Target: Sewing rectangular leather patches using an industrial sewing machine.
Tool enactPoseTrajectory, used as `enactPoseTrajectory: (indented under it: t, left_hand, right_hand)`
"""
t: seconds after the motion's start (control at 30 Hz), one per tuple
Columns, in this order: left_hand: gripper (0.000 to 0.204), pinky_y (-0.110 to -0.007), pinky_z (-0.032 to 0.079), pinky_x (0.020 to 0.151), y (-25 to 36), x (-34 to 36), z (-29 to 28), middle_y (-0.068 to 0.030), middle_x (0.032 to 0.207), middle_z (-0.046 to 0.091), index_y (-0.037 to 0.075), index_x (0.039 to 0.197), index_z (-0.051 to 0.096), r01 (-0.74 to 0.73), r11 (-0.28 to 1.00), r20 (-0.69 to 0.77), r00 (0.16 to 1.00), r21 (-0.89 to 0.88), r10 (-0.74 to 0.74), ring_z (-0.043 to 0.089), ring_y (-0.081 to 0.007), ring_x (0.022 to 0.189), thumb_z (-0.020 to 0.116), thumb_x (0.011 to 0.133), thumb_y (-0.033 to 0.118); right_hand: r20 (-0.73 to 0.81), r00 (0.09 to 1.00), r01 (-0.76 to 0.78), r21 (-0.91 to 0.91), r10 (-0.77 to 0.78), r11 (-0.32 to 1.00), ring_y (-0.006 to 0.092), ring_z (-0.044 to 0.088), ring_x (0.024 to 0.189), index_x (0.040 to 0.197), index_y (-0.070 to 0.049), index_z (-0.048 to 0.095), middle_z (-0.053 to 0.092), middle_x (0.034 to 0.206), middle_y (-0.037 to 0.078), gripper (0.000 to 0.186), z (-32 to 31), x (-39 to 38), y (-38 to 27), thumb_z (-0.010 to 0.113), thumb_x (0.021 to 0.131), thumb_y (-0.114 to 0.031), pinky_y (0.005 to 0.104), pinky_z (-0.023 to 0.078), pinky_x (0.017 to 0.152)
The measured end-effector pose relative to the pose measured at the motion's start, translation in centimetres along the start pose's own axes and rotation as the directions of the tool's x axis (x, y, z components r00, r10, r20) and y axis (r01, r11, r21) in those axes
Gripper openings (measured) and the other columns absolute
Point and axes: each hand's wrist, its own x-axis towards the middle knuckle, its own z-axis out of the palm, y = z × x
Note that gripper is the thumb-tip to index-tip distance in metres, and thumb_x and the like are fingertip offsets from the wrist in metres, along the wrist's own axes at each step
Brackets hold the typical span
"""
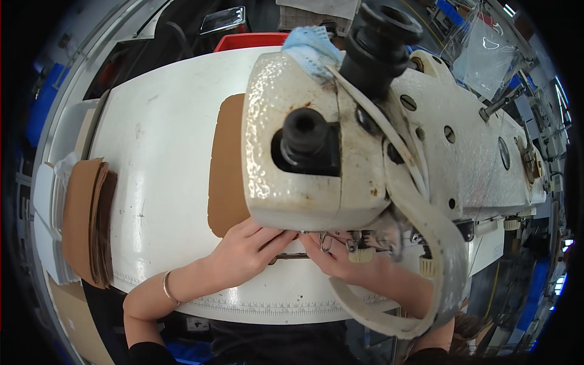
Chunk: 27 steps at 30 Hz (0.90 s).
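Observation:
A white industrial sewing machine (292,204) fills the middle and right of the view, its head hiding the needle area. Just below that head, my left hand (246,252) has its fingers drawn together around a narrow brown piece (293,256), of which only the near edge shows. From the other side my right hand (331,258) closes on the same piece, its fingers partly covered by the machine's metal thread guides (340,242). Both sets of fingertips almost meet under the head. A flat brown panel (226,164) with rounded corners lies beyond my left hand, partly hidden by the machine.
On the left edge of the white table (164,121) stands a stack of brown panels (88,222), beside white sheets (48,225). A red bin (249,41) sits past the far edge. A pale looped belt (447,267) hangs over my right forearm. Blue cloth (312,50) rests atop the machine.

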Motion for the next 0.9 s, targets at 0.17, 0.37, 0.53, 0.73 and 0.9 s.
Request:
enactPoseTrajectory:
  t: [0.17,0.37,0.53,0.73,0.9]
  left_hand:
    - [0.044,-0.032,0.053,0.076,0.1,-1.2,-0.2,-0.0091,0.107,0.063,0.0,0.108,0.066,-0.004,0.999,0.066,0.998,-0.038,0.007,0.06,-0.0232,0.096,0.066,0.065,0.004]
    - [0.046,-0.029,0.054,0.073,-0.5,-0.9,-0.5,-0.0069,0.108,0.062,0.0,0.11,0.066,-0.099,0.995,0.081,0.992,-0.019,0.1,0.062,-0.0188,0.091,0.066,0.064,0.006]
    - [0.044,-0.031,0.054,0.073,-0.6,-0.4,-1.1,-0.0077,0.104,0.064,-0.001,0.108,0.067,-0.124,0.992,0.105,0.987,-0.007,0.124,0.063,-0.0205,0.091,0.065,0.064,0.005]
    - [0.024,-0.039,0.054,0.074,-3.1,1.6,-0.6,-0.0133,0.094,0.064,-0.002,0.084,0.067,-0.073,0.997,-0.051,0.996,-0.012,0.072,0.063,-0.0302,0.086,0.064,0.06,-0.003]
    - [0.017,-0.04,0.053,0.07,-4.0,1.7,-0.2,-0.0138,0.087,0.061,-0.004,0.075,0.061,-0.094,0.994,-0.077,0.992,0.059,0.099,0.061,-0.033,0.08,0.062,0.059,-0.008]
  right_hand:
    - [-0.056,0.943,-0.249,0.534,0.328,0.808,0.0071,0.057,0.078,0.103,-0.004,0.061,0.063,0.098,0.001,0.022,-0.3,-0.2,-0.7,0.057,0.082,-0.009,0.0213,0.05,0.067]
    - [0.101,0.944,0.321,-0.496,-0.313,0.807,0.0098,0.056,0.078,0.096,0.001,0.059,0.063,0.106,0.009,0.02,-1.7,-0.6,1.0,0.047,0.081,-0.002,0.0214,0.047,0.079]
    - [0.2,0.977,0.084,-0.046,-0.073,0.995,0.017,0.046,0.126,0.136,-0.012,0.046,0.049,0.137,0.006,0.041,-0.9,-0.3,-0.3,0.043,0.099,-0.029,0.0305,0.033,0.11]
    - [0.017,0.97,-0.238,0.254,0.242,0.937,0.0154,0.05,0.107,0.116,-0.012,0.05,0.053,0.117,0.003,0.027,0.6,-0.4,-1.1,0.048,0.093,-0.024,0.0298,0.038,0.094]
    - [0.084,0.873,-0.45,0.518,0.48,0.728,0.0138,0.052,0.089,0.096,-0.012,0.053,0.055,0.099,0.001,0.013,0.3,-0.3,-1.2,0.053,0.086,-0.02,0.0291,0.042,0.08]
